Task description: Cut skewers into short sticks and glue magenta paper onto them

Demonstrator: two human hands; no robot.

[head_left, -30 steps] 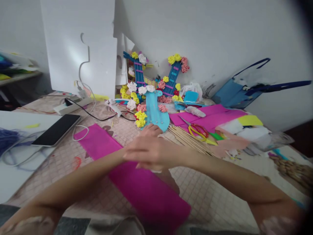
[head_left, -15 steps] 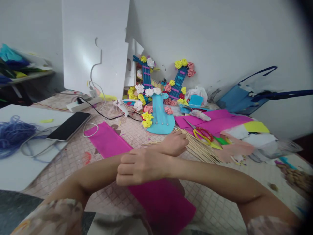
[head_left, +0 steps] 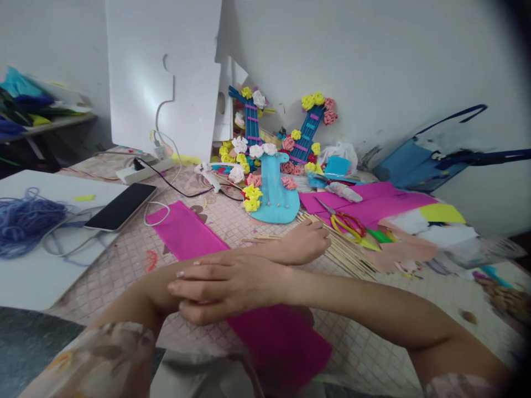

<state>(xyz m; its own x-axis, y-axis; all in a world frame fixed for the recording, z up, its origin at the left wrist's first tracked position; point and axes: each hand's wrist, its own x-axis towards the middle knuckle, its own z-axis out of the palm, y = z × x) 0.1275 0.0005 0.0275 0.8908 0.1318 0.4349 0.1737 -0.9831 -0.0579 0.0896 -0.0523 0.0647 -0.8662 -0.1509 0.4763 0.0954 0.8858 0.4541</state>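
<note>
My forearms cross over a long magenta paper strip [head_left: 274,342]. My left hand [head_left: 307,243] rests loosely curled at the near end of a bundle of thin wooden sticks [head_left: 348,251]; I see nothing in it. My right hand [head_left: 228,287] lies on my left forearm, its fingers stretched out and slightly apart, holding nothing. Behind the hands stands a light-blue guitar-shaped cutout [head_left: 274,190] trimmed with yellow, white and pink paper flowers. Yellow-and-red scissors [head_left: 346,224] lie to the right of the sticks.
A white glue gun [head_left: 208,177] sits near a power strip [head_left: 143,170] with cables. At left, a phone [head_left: 122,207] and purple yarn [head_left: 29,224] lie on a white board [head_left: 37,287]. Magenta sheets [head_left: 373,202] and paper scraps cover the right side. Flowered dark-blue crafts [head_left: 307,130] lean behind.
My right hand's fingers have uncurled and stretched further along my left forearm. My left hand has shifted slightly right. The view has moved a little.
</note>
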